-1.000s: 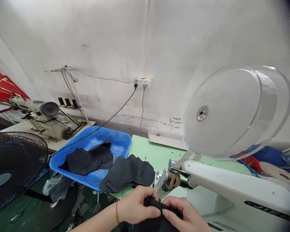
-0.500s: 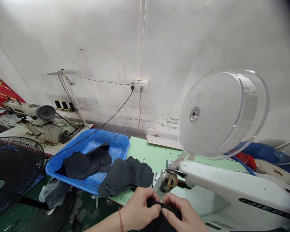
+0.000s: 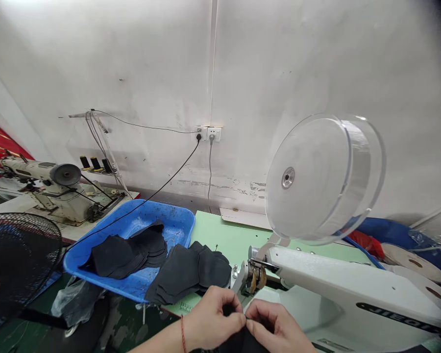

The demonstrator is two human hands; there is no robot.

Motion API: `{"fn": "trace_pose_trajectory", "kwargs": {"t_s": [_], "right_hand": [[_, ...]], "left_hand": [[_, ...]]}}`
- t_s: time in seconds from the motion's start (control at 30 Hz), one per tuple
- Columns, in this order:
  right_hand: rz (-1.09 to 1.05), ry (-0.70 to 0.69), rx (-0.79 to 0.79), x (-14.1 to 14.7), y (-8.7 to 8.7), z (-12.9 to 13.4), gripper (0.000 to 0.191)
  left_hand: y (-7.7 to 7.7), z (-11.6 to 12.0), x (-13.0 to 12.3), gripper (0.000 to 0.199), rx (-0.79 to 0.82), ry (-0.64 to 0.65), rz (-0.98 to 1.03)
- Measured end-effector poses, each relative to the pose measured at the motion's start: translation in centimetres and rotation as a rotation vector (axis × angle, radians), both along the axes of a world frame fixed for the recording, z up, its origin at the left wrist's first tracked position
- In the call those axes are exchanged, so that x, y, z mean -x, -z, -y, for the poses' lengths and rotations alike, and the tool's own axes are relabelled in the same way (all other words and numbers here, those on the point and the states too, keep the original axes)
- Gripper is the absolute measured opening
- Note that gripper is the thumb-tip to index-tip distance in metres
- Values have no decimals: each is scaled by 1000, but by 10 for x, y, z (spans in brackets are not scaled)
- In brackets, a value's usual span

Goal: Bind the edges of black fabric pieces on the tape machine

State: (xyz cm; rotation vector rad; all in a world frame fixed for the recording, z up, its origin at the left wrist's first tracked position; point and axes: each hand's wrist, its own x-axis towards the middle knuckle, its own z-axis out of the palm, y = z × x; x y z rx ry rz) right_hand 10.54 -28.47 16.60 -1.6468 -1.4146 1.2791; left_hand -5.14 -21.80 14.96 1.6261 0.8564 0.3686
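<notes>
Person at work, bottom centre of the frame — left hand and right hand close together, thumb tips nearly meeting. Each hand pinches a dark cloth piece between thumb and fingers; the cloth is at the bottom edge, centre, mostly hidden by the hands and cut off by the frame. Reddish cord around the left wrist.

Just above the hands, the metal front end of a white sewing machine; its arm runs to the lower right, dark label on the side. A clear round reel stands over it, right of centre. Green tabletop behind, mid-frame.

Left of the hands, a pile of black cut pieces spans the right rim of a blue tub and the table. Another black stack lies inside the tub.

Far left: black fan at the lower edge, older sewing machine above it, 3 dark thread spools on a stand beside that. 2 wall sockets upper centre, 1 black plug and 1 grey. White rolls at the right edge — partly behind the machine.
</notes>
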Motion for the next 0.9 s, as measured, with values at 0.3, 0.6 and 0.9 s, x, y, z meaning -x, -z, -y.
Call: {"fn": "trace_pose_trajectory", "kwargs": {"t_s": [0.3,0.6,0.9], "right_hand": [[-142,33,12,-5,8,-3,28],[33,38,-69,-12,17,0,25],[-81,53,-43,-13,13,-5,24]], "left_hand": [[7,2,-10,4,134,-57,175],[-12,4,-8,14,-262,-32,-73],[1,1,-12,10,190,-68,164]]}}
